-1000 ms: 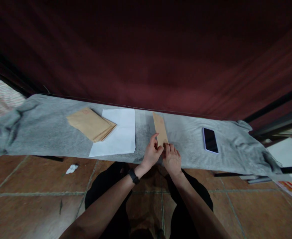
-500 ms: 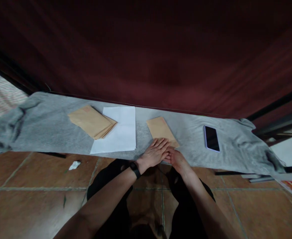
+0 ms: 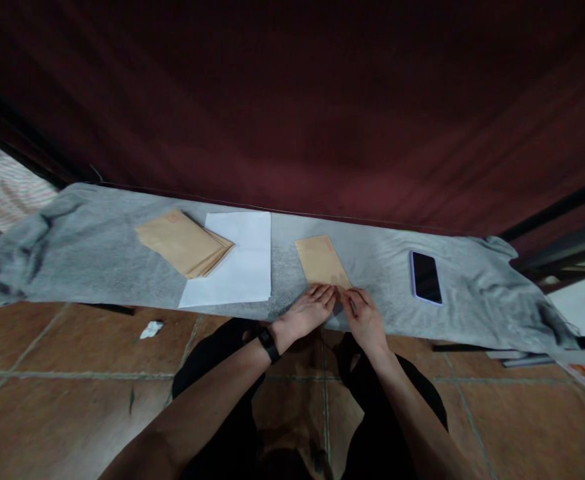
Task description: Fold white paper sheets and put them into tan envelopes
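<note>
A single brown envelope [image 3: 322, 260] lies at a slant on the grey cloth in front of me, its near end partly under my fingers. My left hand [image 3: 313, 309], with a black band on its wrist, rests on that near edge, fingers stretched out side by side. At the near right corner, my right hand [image 3: 365, 319] has thumb and fingers pinched together on the envelope's edge. The fingers hide just how the edge is folded or held.
To the left, a stack of brown envelopes [image 3: 185, 243] overlaps white paper sheets [image 3: 247, 260]. A phone [image 3: 426, 277] in a purple case lies to the right. Grey cloth [image 3: 87, 260] covers the narrow bench against a dark red curtain [image 3: 292, 133]. Crumpled tissue [image 3: 151, 329] is on the tiled floor.
My hands have come apart from their overlap. The left has drawn back slightly to the envelope's near edge, and the right has turned over and pinched the near right corner.
</note>
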Demonstrator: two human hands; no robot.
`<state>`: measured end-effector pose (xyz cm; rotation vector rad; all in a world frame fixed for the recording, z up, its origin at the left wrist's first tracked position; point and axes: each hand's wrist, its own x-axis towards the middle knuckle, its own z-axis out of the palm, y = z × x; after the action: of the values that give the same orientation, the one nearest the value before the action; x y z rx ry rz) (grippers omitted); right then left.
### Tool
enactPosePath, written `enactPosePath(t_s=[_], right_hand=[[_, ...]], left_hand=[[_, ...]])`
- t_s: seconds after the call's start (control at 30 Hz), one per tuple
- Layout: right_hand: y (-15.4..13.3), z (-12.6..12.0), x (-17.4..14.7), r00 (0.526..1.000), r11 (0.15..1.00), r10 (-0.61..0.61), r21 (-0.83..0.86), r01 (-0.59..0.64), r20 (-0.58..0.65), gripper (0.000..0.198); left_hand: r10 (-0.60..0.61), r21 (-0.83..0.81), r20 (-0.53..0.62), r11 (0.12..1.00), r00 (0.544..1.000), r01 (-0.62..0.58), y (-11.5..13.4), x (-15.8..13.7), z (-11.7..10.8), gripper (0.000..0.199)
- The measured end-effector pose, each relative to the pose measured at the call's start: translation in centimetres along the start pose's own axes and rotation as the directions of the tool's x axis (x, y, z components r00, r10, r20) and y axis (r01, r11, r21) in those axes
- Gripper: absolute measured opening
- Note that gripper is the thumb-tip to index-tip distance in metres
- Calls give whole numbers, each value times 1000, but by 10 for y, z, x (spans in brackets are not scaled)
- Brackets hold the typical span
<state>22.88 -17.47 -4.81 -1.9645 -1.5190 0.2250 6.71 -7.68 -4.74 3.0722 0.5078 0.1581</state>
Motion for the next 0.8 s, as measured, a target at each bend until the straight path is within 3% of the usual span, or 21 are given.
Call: enactPosePath(t_s=[0.17,0.37,0.53,0.63,0.8], right_hand=[[-1,16,-2,983,985,-167,-32,170,70,48],[-7,33,-17,968,950,-212,-203,236,133,57],[-11,34,-27,955,916,-257,-278,290,150,65],[-13,34,-27,948,902,-279,-295,314,154,66],[-14,39,-26,955,905,-268,-306,296,130,60]], left_hand=[[20,-46,-36,999,999,-21,-12,-1,-3,52],[0,-158,21,987,1000,4,-26,-12,-1,51],[-107,-293,-5,951,994,101,-26,-16,-2,51],[-157,-284,4,947,988,152,-25,-8,2,50],[-142,-203,48,968,989,149,-34,26,15,50]])
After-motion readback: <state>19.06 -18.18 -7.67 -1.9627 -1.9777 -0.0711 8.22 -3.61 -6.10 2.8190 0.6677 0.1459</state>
